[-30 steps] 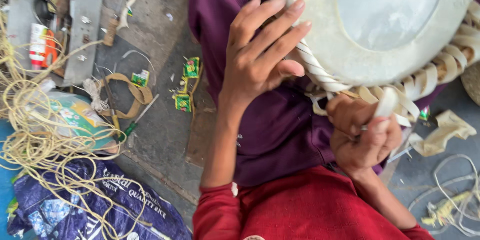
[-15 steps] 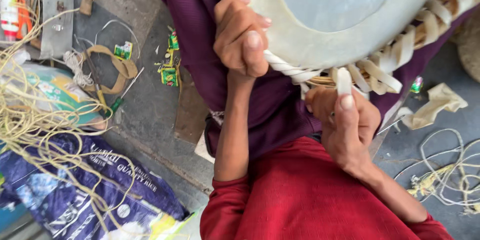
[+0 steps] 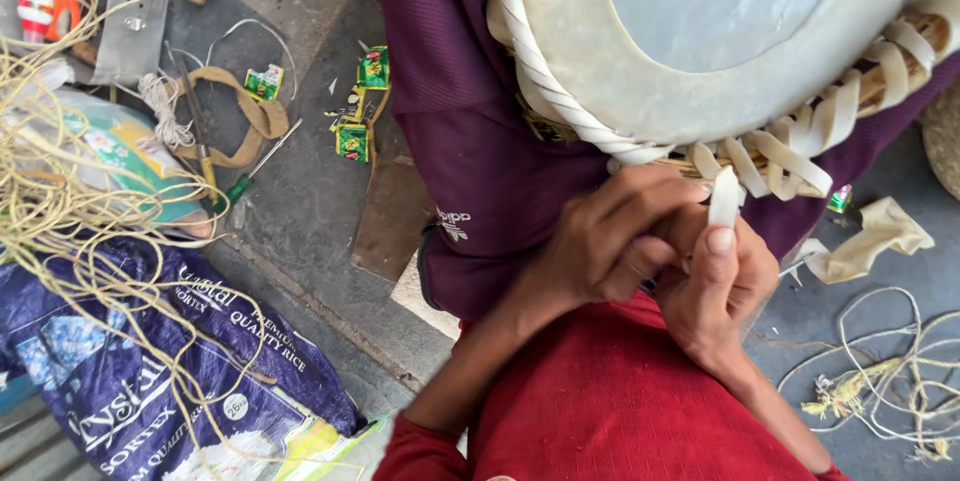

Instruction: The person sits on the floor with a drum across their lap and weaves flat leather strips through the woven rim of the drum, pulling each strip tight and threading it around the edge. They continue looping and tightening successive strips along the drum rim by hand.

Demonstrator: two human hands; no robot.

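Below drum [image 3: 640, 51], both hands pinch white strap [image 3: 723, 199].

Drum [image 3: 700, 31] sits upper right of frame, over the lap. Both hands meet just below its rim: left hand [image 3: 610, 241] beside right hand [image 3: 715, 286], strap end [image 3: 723, 199] between them. Printed sack [image 3: 150, 361] lower left, loose cord [image 3: 70, 191] lying over it.
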